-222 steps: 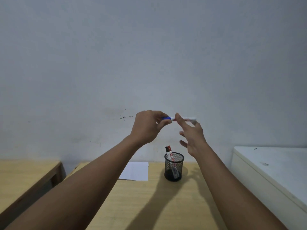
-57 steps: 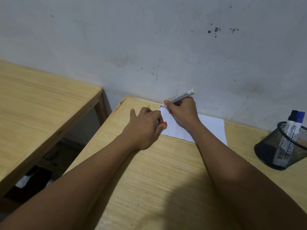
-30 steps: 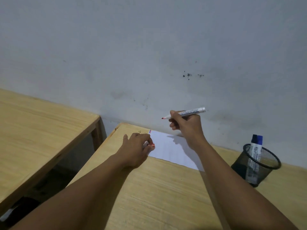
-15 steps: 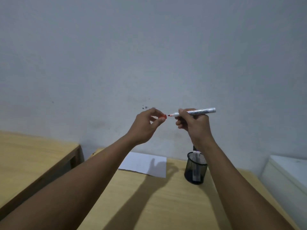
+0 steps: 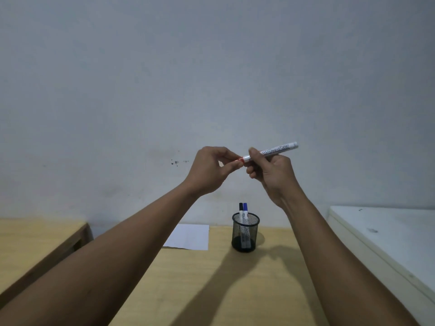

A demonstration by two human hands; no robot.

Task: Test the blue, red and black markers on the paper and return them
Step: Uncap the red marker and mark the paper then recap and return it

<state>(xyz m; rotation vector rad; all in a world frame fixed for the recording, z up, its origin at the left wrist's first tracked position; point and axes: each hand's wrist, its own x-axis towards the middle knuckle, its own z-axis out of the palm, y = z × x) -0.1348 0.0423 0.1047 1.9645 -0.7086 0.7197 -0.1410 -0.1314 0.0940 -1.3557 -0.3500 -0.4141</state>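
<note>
My right hand (image 5: 270,171) grips the white barrel of the red marker (image 5: 276,149), held up in front of the wall with its tip pointing left. My left hand (image 5: 208,170) pinches the red cap (image 5: 238,162) right at the marker's tip; most of the cap is hidden by my fingers. Below, the black mesh pen holder (image 5: 245,231) stands on the wooden table (image 5: 211,278) with the black marker (image 5: 241,207) and the blue marker (image 5: 245,206) upright inside. The white paper (image 5: 190,236) lies flat to the holder's left.
A second wooden table (image 5: 35,234) stands at the left, with a gap between the two. A white cabinet top (image 5: 386,234) sits at the right. A plain grey wall with small dark specks (image 5: 175,162) runs behind everything.
Both hands rose from the paper to chest height. The cap in my left hand has closed in on the marker's tip, which showed bare half a second ago.
</note>
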